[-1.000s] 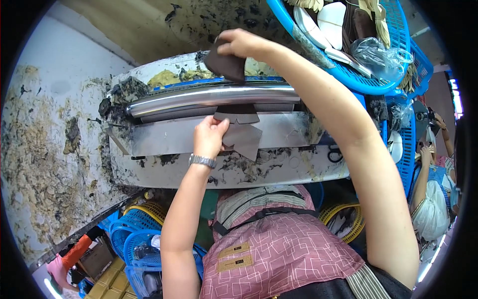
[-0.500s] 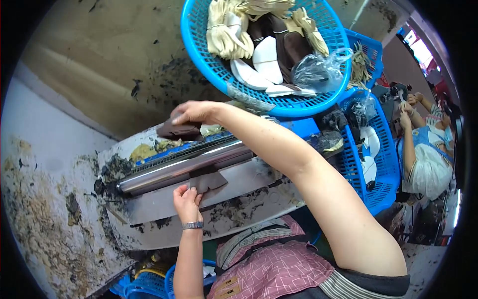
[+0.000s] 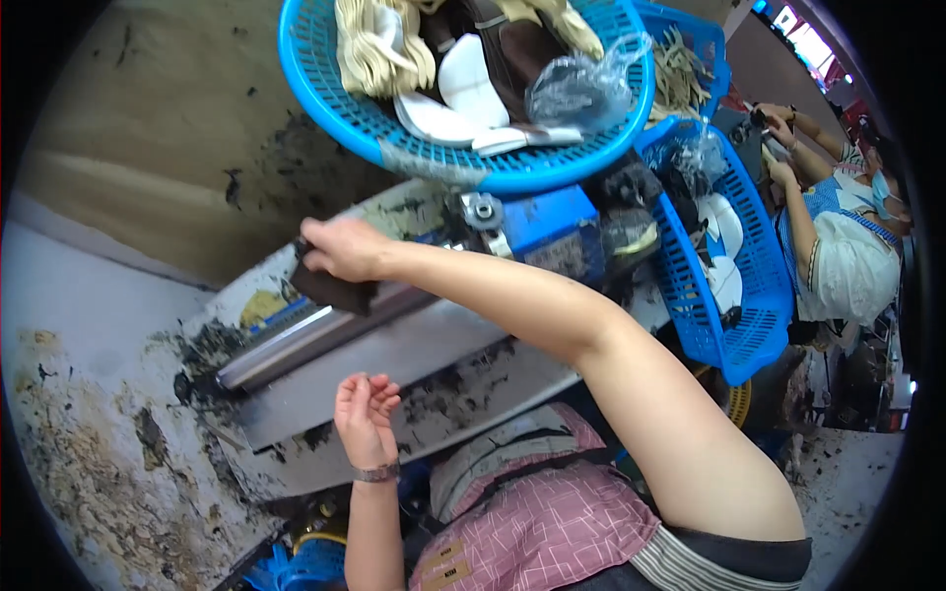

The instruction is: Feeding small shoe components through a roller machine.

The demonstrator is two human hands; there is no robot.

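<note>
Beside the long metal roller, my right hand grips a dark brown stack of thin pieces. It hangs over the roller and hides part of it. My left hand is over the near edge of the flat grey plate in front of the roller. Its fingers are loosely curled and apart, and nothing shows in them. A bracelet-like watch is on the left wrist. My right forearm covers part of the machine with the blue housing.
Beyond the machine stands a round blue basket with cream bundles, white pieces and a clear bag. To its right are blue crates holding more pieces. Dark residue spots the white surface at left. A co-worker works at far right.
My left hand has let go of the dark brown piece, which no longer shows on the plate. My right hand has moved nearer the roller with its stack. The whole view has shifted.
</note>
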